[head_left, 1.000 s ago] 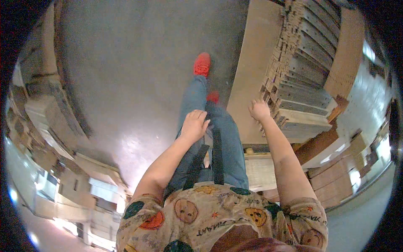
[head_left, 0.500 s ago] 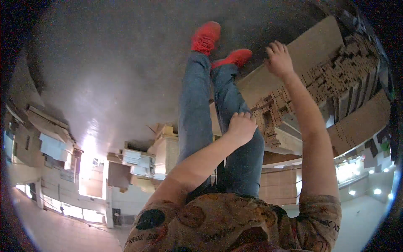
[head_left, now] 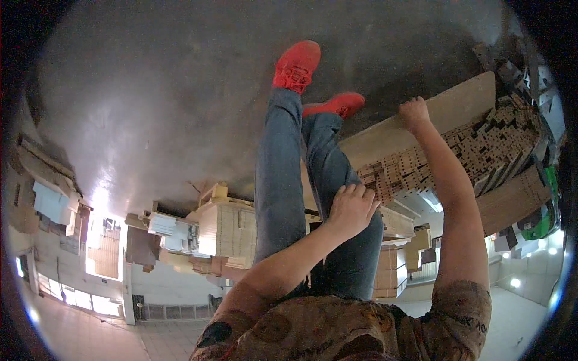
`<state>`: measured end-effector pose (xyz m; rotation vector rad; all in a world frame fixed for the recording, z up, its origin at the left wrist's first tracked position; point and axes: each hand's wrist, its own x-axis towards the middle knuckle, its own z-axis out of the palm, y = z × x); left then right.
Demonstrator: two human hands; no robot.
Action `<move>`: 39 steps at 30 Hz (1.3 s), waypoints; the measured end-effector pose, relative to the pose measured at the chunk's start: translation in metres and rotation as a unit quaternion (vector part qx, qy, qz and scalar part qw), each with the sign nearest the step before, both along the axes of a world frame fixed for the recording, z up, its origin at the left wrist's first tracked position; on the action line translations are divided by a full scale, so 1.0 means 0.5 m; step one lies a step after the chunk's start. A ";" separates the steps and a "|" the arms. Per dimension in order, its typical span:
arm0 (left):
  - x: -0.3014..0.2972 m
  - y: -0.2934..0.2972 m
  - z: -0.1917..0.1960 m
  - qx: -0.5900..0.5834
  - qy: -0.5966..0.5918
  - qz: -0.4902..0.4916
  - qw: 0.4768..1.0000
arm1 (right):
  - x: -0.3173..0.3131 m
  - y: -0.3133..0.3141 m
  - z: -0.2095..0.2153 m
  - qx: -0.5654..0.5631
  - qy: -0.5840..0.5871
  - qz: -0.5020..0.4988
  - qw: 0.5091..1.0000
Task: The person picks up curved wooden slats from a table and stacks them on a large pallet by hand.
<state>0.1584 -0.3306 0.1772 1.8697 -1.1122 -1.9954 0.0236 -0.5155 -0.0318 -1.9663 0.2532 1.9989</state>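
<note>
My left hand (head_left: 355,210) is over my right thigh near the knee, its fingers loosely bent and slightly apart, with nothing visible in it. Stretched out to the right, my right hand (head_left: 414,113) is closed like a fist. It appears over the far edge of a flat brown cardboard-like sheet (head_left: 466,105); whether it touches the sheet I cannot tell. The inside of the fist is hidden. Below the sheet, under my right forearm, lies a long stack of brown pieces with dark holes (head_left: 481,141).
A grey floor (head_left: 162,90) stretches ahead and left of my red shoes (head_left: 295,66). Behind my legs stand a pale stacked load (head_left: 232,234) and several cartons (head_left: 390,271). A green object (head_left: 536,228) is at the far right, beside a brown sheet (head_left: 515,201).
My right hand has gone from spread fingers to a fist and moved slightly right and lower in view. My left hand has shifted slightly right and down. The surroundings have shifted in view.
</note>
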 end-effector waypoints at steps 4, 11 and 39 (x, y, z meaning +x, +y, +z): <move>-0.001 0.008 -0.008 0.014 -0.004 -0.016 1.000 | -0.079 0.039 0.116 -0.075 -0.263 -0.038 0.961; -0.018 0.026 -0.014 0.003 0.006 -0.161 0.987 | -0.202 0.085 0.163 -0.035 -0.099 -0.112 0.988; -0.053 0.027 -0.045 -0.111 -0.051 -0.321 0.939 | -0.426 0.270 0.116 -0.076 0.030 -0.278 0.957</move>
